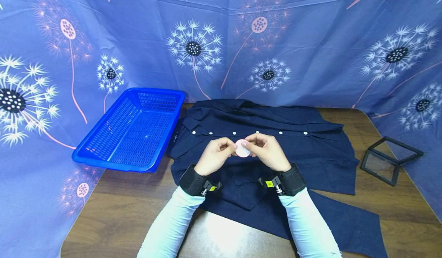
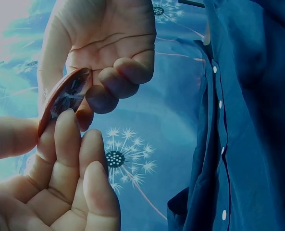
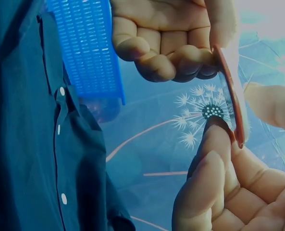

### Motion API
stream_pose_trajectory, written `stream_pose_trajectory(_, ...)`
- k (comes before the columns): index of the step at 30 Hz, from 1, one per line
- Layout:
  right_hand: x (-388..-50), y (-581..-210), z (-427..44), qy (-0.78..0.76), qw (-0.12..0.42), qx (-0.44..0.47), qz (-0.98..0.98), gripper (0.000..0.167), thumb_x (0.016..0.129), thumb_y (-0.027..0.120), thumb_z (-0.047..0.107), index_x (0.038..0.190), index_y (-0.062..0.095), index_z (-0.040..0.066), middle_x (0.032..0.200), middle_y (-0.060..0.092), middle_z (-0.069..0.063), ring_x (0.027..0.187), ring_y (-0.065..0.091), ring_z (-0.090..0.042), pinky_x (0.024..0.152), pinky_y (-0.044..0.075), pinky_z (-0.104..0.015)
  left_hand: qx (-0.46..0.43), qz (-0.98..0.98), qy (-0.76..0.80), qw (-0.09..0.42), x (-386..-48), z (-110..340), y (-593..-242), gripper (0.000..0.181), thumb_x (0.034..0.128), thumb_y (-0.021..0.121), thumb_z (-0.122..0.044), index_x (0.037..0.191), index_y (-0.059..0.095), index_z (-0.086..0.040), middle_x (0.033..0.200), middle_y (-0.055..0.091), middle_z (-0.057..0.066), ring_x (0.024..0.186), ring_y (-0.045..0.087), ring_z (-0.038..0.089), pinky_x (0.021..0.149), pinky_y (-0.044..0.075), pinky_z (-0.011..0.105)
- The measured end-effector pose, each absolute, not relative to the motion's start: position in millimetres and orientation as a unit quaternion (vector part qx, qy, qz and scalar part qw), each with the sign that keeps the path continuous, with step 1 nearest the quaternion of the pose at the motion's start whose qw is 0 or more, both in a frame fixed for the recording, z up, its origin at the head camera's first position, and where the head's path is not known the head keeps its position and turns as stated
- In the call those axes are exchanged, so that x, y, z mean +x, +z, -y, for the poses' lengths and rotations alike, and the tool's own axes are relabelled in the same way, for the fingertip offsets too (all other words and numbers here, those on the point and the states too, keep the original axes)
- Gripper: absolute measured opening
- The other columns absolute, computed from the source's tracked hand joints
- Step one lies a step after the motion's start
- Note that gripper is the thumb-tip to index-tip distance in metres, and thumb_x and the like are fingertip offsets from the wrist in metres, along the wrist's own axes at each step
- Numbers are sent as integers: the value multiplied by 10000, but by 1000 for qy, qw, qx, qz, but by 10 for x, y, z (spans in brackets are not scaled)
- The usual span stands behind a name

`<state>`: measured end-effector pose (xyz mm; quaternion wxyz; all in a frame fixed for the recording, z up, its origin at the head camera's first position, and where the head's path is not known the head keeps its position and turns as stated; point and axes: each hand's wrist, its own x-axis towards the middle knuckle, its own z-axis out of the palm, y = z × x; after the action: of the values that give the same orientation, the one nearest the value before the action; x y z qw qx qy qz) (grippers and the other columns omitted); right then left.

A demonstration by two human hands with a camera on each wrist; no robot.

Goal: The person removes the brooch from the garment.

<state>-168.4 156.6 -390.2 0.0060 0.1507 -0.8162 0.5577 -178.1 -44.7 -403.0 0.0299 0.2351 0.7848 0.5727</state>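
Note:
A small round disc, badge-like, [image 1: 243,148] is held up over a dark navy button-up shirt [image 1: 324,162]. Its upper face is white with a pinkish-red rim; the underside looks shiny in the left wrist view. My left hand [image 1: 215,155] pinches the disc's left edge between thumb and fingers. From the other side, my right hand [image 1: 271,152] pinches the right edge the same way. The shirt lies spread on the table, a row of white buttons [image 1: 235,133] running across it just beyond the hands.
A blue plastic basket [image 1: 114,166] with perforated sides stands at the left, close to the shirt's collar. On the right is a black hinged double frame [image 1: 393,160], standing partly folded. The wooden table [image 1: 131,208] meets a dandelion-print blue cloth [image 1: 221,70] behind.

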Motion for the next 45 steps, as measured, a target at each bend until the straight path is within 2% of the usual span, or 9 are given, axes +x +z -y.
stream_pose_trajectory(7,-1680,-3906,-1573,580,-23,145,801,210,919,668,115,1033,673,-62,792,666,-149,630,599,-127,609,527,-261,229,-783,578,25,-1771,446,-4020,163,964,583,-114,886,676,-4,811,684,138,678,547,101,620,424,205)
stream_pose_trajectory(17,-1685,-3929,-1576,583,-16,147,799,196,903,682,95,1015,674,-66,810,667,-169,623,591,-113,597,518,-242,232,-785,574,21,-1761,435,-4025,159,956,591,-115,874,680,-13,801,678,136,676,542,126,612,411,210)
stream_pose_trajectory(29,-1676,-3945,-1562,574,2,158,803,177,900,688,89,1011,681,-49,761,637,-80,604,566,-89,570,494,-240,237,-782,576,16,-1758,434,-4036,154,952,589,-95,875,680,3,810,698,152,657,558,97,610,402,210)
stream_pose_trajectory(39,-1675,-3956,-1551,560,14,169,811,183,901,682,80,1029,676,-51,759,638,-134,600,550,-70,557,460,-212,247,-783,571,5,-1763,443,-4046,158,952,583,-94,871,678,3,799,692,143,632,525,82,586,379,208)
stream_pose_trajectory(45,-1673,-3963,-1541,557,25,171,813,176,901,686,83,1026,678,-40,752,632,-121,593,542,-62,549,447,-209,247,-778,577,5,-1772,446,-4052,157,950,582,-89,865,675,5,796,684,150,638,542,167,592,384,209)
